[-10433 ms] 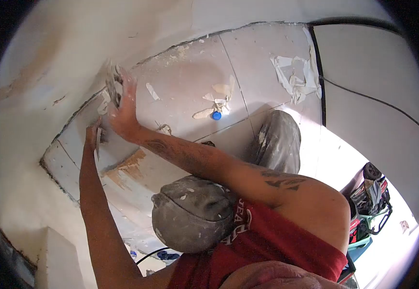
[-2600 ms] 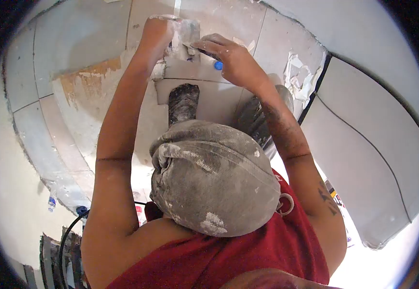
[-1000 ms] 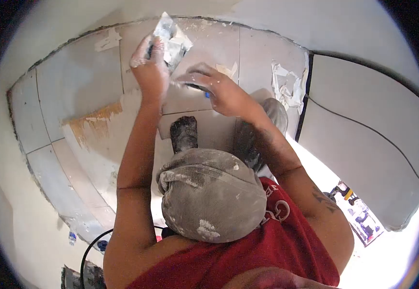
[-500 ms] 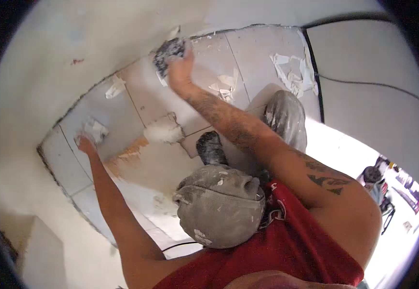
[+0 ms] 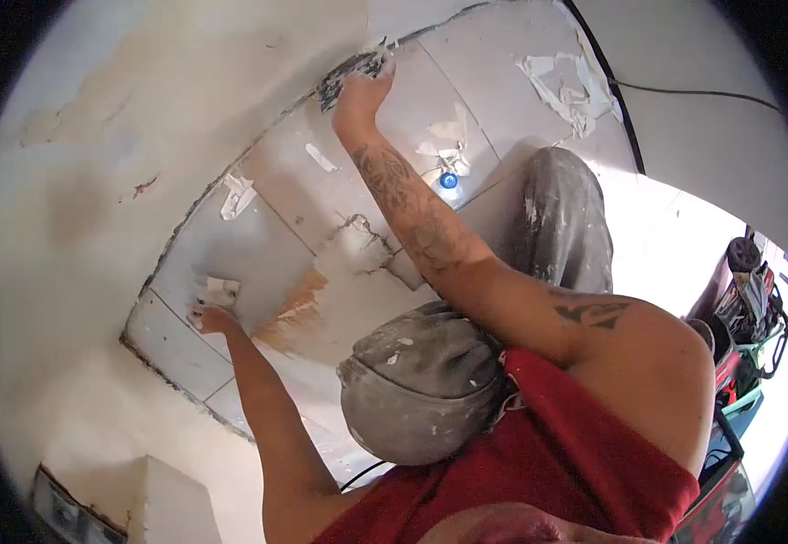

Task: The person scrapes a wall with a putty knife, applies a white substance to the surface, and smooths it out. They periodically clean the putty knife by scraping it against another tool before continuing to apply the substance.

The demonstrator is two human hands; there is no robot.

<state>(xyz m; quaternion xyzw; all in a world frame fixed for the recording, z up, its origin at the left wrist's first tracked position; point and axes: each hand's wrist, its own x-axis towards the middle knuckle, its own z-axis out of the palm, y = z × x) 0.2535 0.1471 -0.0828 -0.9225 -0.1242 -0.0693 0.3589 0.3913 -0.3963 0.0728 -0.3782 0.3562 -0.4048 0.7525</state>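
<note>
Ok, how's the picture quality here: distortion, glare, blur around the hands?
Head view: strong fisheye, black vignette round the rim, tile joints bowed into curves; sunlit floor at the right blown out to white; wall on the left evenly lit; right hand on its trowel slightly smeared; left hand small but fairly sharp.

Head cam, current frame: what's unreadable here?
Grip of the right hand: head view, its own back hides what it presses on.
Whether the left hand holds the white pad: head view, small and blurred.
The clutter at far right: head view, cut off by the lens rim and glare.
</note>
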